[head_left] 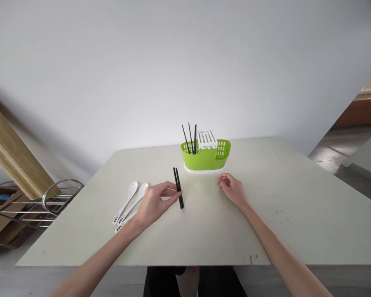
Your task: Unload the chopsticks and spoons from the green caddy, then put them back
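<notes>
My left hand (156, 203) pinches a pair of black chopsticks (178, 187) in mid-table, holding them nearly upright with their lower ends near the tabletop. My right hand (231, 188) rests on the table a little to the right, fingers curled loosely with nothing in them. Behind both hands stands a green cutlery holder (205, 156) on a white base, with three black chopsticks (190, 139) upright in its left compartment and a white slotted insert (207, 139) in the middle. White ceramic spoons (130, 202) lie just left of my left hand.
The pale table (297, 206) runs to a white wall behind. A metal rack (34, 204) and a bamboo mat (12, 156) stand off the left edge. A floor and a wooden counter show at the far right.
</notes>
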Demonstrator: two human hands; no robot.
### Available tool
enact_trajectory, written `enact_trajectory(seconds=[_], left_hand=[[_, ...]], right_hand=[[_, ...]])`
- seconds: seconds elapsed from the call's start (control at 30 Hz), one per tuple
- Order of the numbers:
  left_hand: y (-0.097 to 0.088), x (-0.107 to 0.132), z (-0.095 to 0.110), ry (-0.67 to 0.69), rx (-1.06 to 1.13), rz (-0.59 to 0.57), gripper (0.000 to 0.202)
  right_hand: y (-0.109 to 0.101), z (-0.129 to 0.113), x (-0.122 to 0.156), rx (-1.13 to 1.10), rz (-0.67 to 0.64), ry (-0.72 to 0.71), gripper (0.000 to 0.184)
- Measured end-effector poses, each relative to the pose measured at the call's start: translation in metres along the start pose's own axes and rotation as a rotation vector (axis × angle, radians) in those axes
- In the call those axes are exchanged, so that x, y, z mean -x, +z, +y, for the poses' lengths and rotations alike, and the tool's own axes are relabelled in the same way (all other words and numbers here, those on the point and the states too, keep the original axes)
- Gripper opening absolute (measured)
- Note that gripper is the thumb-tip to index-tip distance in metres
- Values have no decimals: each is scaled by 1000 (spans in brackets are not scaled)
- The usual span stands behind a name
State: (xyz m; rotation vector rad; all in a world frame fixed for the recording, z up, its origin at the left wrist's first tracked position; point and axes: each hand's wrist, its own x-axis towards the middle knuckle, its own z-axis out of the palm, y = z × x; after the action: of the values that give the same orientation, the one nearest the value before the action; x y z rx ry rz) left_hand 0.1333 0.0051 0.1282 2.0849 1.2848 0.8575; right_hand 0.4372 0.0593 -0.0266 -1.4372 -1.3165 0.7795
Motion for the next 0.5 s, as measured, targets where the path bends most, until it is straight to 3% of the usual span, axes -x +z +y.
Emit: enact_trajectory(seconds=[0.13, 0.23, 0.4, 0.5], left_hand=[[-5, -6, 0, -39, -1, 52, 31], [-19, -26, 9, -89, 38, 201, 38], [-50, -88, 30, -55, 236, 532, 46], [-54, -127, 32, -41, 368, 579, 43]], right_hand=[[1, 1, -1, -2, 1, -19, 20], [1, 2, -2, -3, 7, -32, 20], [3, 1, -1, -2, 2, -36, 20], [4, 1, -1, -5, -10, -31, 20]])
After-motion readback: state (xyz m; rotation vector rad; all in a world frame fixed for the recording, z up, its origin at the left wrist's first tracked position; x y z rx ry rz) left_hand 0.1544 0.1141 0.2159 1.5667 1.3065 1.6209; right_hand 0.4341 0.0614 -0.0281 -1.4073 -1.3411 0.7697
